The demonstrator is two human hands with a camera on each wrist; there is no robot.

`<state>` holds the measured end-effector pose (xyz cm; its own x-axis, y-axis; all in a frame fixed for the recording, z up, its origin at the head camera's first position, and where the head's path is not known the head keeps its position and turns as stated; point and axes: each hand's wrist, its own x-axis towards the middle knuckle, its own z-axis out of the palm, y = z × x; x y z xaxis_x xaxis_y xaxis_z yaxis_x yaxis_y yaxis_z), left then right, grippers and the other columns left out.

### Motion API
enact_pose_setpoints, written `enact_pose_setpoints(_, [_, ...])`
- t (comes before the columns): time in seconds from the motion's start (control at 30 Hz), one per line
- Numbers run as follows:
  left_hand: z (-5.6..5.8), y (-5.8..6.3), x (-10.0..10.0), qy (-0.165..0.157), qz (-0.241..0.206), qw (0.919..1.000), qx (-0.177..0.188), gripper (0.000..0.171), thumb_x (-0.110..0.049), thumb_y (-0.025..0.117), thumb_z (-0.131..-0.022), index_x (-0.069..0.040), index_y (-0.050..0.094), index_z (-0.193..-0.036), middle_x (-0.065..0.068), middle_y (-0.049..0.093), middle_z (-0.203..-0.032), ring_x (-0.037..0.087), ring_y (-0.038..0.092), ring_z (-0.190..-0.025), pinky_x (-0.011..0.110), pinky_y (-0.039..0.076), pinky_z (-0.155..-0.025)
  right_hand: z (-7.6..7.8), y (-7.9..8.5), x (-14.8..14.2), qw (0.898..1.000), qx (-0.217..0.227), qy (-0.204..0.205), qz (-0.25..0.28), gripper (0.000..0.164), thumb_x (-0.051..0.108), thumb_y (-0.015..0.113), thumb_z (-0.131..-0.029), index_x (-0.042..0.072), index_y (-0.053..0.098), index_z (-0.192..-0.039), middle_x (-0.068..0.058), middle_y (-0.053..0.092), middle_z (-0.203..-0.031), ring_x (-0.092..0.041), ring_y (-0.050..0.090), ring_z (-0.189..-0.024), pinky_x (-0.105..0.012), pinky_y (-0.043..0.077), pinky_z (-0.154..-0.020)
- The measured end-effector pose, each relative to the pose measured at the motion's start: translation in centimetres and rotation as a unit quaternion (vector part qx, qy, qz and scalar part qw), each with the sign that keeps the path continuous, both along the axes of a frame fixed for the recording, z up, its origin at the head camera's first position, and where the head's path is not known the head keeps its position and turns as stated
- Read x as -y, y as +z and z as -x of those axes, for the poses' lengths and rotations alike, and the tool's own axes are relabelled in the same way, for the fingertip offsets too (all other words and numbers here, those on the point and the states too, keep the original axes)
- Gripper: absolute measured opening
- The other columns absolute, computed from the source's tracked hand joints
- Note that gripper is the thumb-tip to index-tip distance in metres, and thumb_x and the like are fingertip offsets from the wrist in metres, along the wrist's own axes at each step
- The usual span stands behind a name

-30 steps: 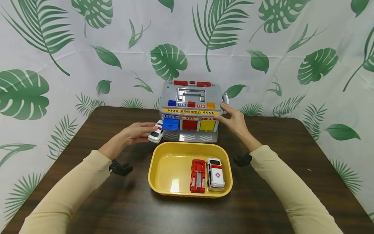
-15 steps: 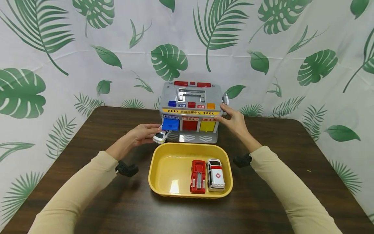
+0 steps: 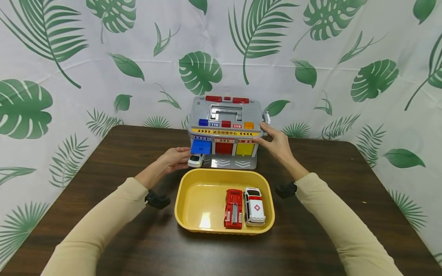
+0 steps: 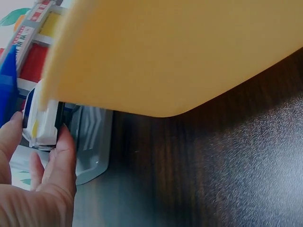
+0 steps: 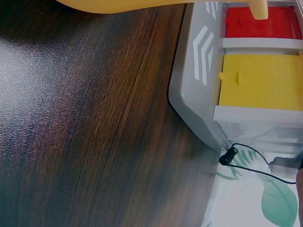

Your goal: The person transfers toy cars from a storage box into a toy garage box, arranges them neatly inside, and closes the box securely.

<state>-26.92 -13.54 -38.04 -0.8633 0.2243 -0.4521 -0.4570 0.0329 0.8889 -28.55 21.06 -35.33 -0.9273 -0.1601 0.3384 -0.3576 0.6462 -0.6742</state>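
My left hand [image 3: 175, 158] pinches a white toy car [image 3: 195, 161] between thumb and fingers at the left bay of a grey toy garage [image 3: 224, 161]. The bay's blue door [image 3: 201, 147] is lifted, and the car's far end is hidden under it. In the left wrist view the thumb and fingers lie along both sides of the toy car [image 4: 45, 124]. My right hand [image 3: 277, 143] grips the garage's right end, thumb at the front and fingers on the upper side. The garage's red door [image 3: 224, 147] and yellow door [image 5: 260, 81] are down.
A yellow tray [image 3: 179, 199] stands in front of the garage. In its right half lie a red toy fire truck [image 3: 234, 209] and a white toy ambulance [image 3: 254, 207]. A leaf-print cloth [image 3: 145, 103] hangs behind the dark wooden table [image 3: 328, 172].
My left hand has moved right with the toy car, which has turned from slanted to nearly straight and gone partly under the blue door. The right hand stays at the garage's end.
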Motion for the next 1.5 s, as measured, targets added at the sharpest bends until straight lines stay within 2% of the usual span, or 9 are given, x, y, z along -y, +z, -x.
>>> enact_pose_setpoints(0.13, [0.2, -0.7, -0.3, 0.017, -0.003, 0.9998, 0.007, 0.056, -0.018, 0.052, -0.097, 0.002, 0.028, -0.143, 0.017, 0.054, -0.124, 0.006, 0.061, -0.073, 0.019, 0.055, -0.064, 0.0, 0.0, 0.1, 1.0, 0.003, 0.0, 0.001, 0.068, 0.033, 0.071, -0.082, 0.009, 0.044, -0.14, -0.01, 0.042, -0.145, -0.028, 0.043, -0.131, -0.046, 0.041, -0.102])
enact_pose_setpoints(0.23, [0.3, -1.0, -0.6, 0.032, 0.005, 0.9993, 0.017, 0.056, -0.018, 0.053, -0.096, 0.002, 0.03, -0.143, 0.02, 0.045, -0.139, 0.009, 0.061, -0.082, 0.023, 0.055, -0.076, 0.0, 0.0, 0.2, 1.0, 0.004, 0.001, 0.003, 0.069, 0.033, 0.071, -0.082, 0.009, 0.043, -0.14, -0.01, 0.041, -0.145, -0.028, 0.042, -0.131, -0.046, 0.041, -0.102])
enact_pose_setpoints(0.37, [0.4, -1.1, -1.0, 0.046, 0.026, 0.9984, 0.02, 0.054, -0.021, 0.052, -0.096, 0.001, 0.033, -0.142, 0.019, 0.045, -0.141, 0.017, 0.058, -0.101, 0.031, 0.048, -0.092, -0.1, 0.1, 0.2, 1.0, 0.006, 0.001, 0.003, 0.069, 0.033, 0.071, -0.082, 0.009, 0.043, -0.14, -0.009, 0.041, -0.145, -0.028, 0.042, -0.132, -0.046, 0.041, -0.102])
enact_pose_setpoints(0.47, [0.5, -1.0, -1.4, 0.049, 0.049, 0.9975, 0.012, 0.052, -0.022, 0.05, -0.097, 0.002, 0.035, -0.141, 0.02, 0.047, -0.139, 0.02, 0.057, -0.106, 0.033, 0.046, -0.094, -0.1, 0.2, 0.1, 1.0, 0.006, -0.001, 0.003, 0.068, 0.033, 0.071, -0.082, 0.009, 0.044, -0.14, -0.009, 0.042, -0.145, -0.028, 0.043, -0.131, -0.046, 0.041, -0.103])
enact_pose_setpoints(0.8, [0.8, -0.8, -1.8, 0.036, 0.176, 0.9834, -0.03, 0.041, -0.024, 0.052, -0.097, 0.005, 0.049, -0.126, 0.023, 0.061, -0.117, 0.011, 0.065, -0.07, 0.027, 0.056, -0.073, -0.2, 0.3, 0.1, 1.0, 0.002, -0.001, 0.0, 0.067, 0.032, 0.071, -0.082, 0.009, 0.044, -0.14, -0.009, 0.042, -0.145, -0.028, 0.043, -0.131, -0.044, 0.041, -0.103])
enact_pose_setpoints(0.93, [0.8, -0.7, -2.1, 0.041, 0.173, 0.9836, -0.032, 0.037, -0.021, 0.053, -0.096, 0.005, 0.05, -0.122, 0.024, 0.062, -0.117, 0.011, 0.067, -0.069, 0.025, 0.056, -0.067, -0.2, 0.3, 0.1, 1.0, -0.001, -0.001, 0.0, 0.067, 0.031, 0.071, -0.083, 0.009, 0.045, -0.139, -0.009, 0.043, -0.144, -0.027, 0.043, -0.131, -0.044, 0.041, -0.103])
enact_pose_setpoints(1.1, [0.8, -0.5, -2.3, 0.045, 0.166, 0.985, -0.016, 0.035, -0.02, 0.052, -0.097, 0.005, 0.052, -0.121, 0.023, 0.062, -0.119, 0.017, 0.07, -0.079, 0.023, 0.056, -0.067, -0.1, 0.3, 0.0, 1.0, 0.002, 0.001, 0.002, 0.067, 0.031, 0.072, -0.082, 0.008, 0.045, -0.139, -0.01, 0.043, -0.144, -0.028, 0.043, -0.131, -0.044, 0.04, -0.103])
enact_pose_setpoints(1.3, [0.8, -0.3, -2.4, 0.053, 0.132, 0.9899, -0.005, 0.037, -0.017, 0.052, -0.097, 0.007, 0.05, -0.125, 0.023, 0.06, -0.122, 0.026, 0.065, -0.103, 0.026, 0.054, -0.076, -0.1, 0.2, -0.1, 1.0, 0.002, 0.003, 0.003, 0.068, 0.032, 0.071, -0.083, 0.009, 0.044, -0.14, -0.01, 0.041, -0.145, -0.028, 0.042, -0.132, -0.044, 0.039, -0.104])
enact_pose_setpoints(1.5, [0.8, -0.7, -2.4, 0.068, 0.108, 0.9918, -0.002, 0.039, -0.015, 0.056, -0.094, 0.006, 0.048, -0.126, 0.022, 0.06, -0.123, 0.027, 0.064, -0.106, 0.029, 0.052, -0.084, -0.1, 0.1, 0.0, 1.0, 0.0, 0.006, 0.008, 0.067, 0.031, 0.071, -0.083, 0.008, 0.044, -0.14, -0.01, 0.042, -0.145, -0.028, 0.043, -0.131, -0.044, 0.04, -0.104])
